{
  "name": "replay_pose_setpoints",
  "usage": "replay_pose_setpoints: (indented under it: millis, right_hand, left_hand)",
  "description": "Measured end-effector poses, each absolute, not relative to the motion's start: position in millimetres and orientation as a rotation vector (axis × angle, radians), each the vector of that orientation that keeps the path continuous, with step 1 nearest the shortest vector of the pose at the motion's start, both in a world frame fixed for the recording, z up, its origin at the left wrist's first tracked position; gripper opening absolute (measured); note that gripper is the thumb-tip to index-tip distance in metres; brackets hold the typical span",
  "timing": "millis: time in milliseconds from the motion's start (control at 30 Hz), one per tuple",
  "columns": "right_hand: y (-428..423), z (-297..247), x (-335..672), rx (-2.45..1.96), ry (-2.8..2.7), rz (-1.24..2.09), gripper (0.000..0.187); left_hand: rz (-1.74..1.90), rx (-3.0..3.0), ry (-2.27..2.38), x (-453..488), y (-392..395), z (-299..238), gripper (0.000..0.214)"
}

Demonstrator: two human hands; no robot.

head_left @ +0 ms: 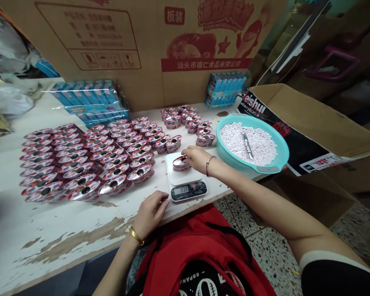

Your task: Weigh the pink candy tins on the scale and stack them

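Note:
A white kitchen scale (185,179) with a dark display panel stands near the table's front edge. On its platform sits a small red patterned oval box (180,164) with a dark hole in the top. My right hand (197,159) has its fingers at the box's right end, pinching it. My left hand (151,210) lies on the table just left of the scale, thumb apart from loosely bent fingers, holding nothing. To the right is a turquoise basin (281,142) of small white tablets (234,142), with a metal scoop-like tool (247,146) on top.
Rows of similar oval boxes (86,160) fill the table's left side, and a smaller group (188,119) stands behind the scale. Blue packs (89,98) and a blue stack (225,90) lean near a large carton (151,86). An open black carton (299,135) sits right of the basin.

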State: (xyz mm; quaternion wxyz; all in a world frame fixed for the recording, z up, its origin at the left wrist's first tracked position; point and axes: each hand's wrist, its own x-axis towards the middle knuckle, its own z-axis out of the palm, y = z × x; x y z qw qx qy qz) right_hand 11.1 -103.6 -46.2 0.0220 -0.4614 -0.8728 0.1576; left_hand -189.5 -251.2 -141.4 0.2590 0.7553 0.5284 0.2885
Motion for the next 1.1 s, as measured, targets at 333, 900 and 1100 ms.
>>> replay_pose_setpoints:
  millis: [333, 900, 1100]
  right_hand:
    - [-82, -42, 99, -1.303, -1.405, 1.041, 0.016]
    - [-107, -56, 110, -1.358, -1.576, 1.093, 0.017]
    - [-102, -49, 39, -1.325, -2.264, 0.860, 0.012]
  left_hand:
    - [0.838, 1.971, 1.549, -196, -248, -136, 0.018]
    - [0.876, 2.049, 1.593, -174, -217, -112, 0.021]
    - [0.893, 2.096, 1.542, -165, -207, -106, 0.018]
